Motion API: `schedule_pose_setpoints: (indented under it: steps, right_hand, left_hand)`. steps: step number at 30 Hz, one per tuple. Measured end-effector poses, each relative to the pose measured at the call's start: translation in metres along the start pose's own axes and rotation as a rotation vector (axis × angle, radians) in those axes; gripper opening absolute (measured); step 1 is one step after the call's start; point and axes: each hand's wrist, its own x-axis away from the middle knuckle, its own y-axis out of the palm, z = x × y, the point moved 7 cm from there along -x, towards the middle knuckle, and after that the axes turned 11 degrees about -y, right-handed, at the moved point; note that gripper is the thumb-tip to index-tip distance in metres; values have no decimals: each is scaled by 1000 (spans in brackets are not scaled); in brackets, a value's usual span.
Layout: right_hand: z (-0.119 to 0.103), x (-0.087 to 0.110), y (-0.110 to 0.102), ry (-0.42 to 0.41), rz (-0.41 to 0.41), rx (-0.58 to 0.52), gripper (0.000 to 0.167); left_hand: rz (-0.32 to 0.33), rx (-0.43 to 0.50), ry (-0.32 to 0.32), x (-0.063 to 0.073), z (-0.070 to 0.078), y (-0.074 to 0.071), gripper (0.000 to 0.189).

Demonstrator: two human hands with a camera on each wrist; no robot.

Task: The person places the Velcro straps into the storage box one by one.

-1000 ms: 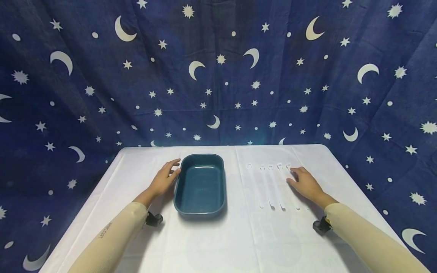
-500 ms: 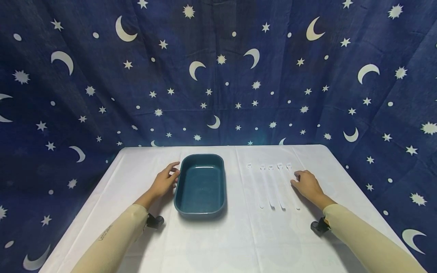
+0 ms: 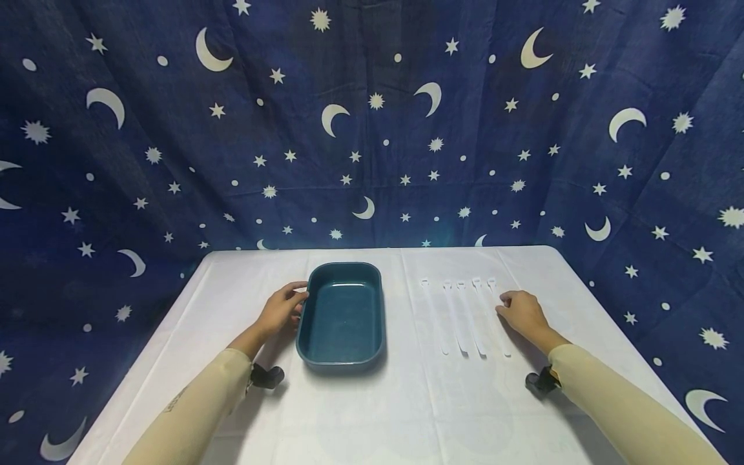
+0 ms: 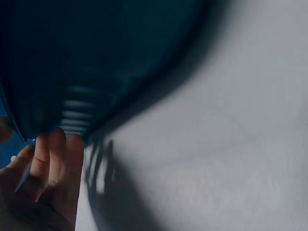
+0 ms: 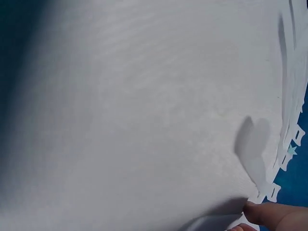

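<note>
A dark teal rectangular tub [image 3: 343, 365] stands on the table, left of centre. My left hand [image 3: 282, 309] is at its left side, with fingertips touching the rim and outer wall, as the left wrist view shows with the fingers [image 4: 57, 159]. Several thin white strips [image 3: 491, 284] with slotted heads lie side by side on the right. My right hand [image 3: 524, 313] rests low just right of them. In the right wrist view, its thumb [image 5: 269, 211] and a finger appear to pinch a white strip [image 5: 214, 223]; most of that strip is hidden in the head view.
A white cloth [image 3: 372, 413] covers the table, and the pale strips blend into it. Behind hangs a dark blue curtain [image 3: 401, 129] printed with moons and stars. A small black wrist camera [image 3: 543, 382] is strapped below the right hand.
The right hand has drawn slightly right and its fingers have closed together; a strip end near it no longer shows. The left fingers have shifted slightly down at the tub's edge.
</note>
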Motion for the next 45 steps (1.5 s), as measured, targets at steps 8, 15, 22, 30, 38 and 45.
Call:
schedule_pose_setpoints:
  steps: [8,15,22,30,38,45]
  right_hand:
    - [2,-5,-1,41,-50,-24,34]
    - [3,-7,-5,113,-89,-73,34]
    - [7,-7,-5,127,-106,-93,34]
    - [10,-9,-5,146,-105,-116,33]
    - [13,-10,-4,213,-118,-131,29]
    - [10,-11,-6,250,-132,-129,26]
  left_hand:
    - [-18,103,-97,1,-4,3,46]
    - [-44,156,-166,-2,-8,6,48]
    - [-69,185,-237,-2,-10,8,52]
    - [-84,262,-266,1,-10,9,48]
    - [-83,266,-257,0,-12,9,49]
    - [-78,263,-259,0,-13,8,49]
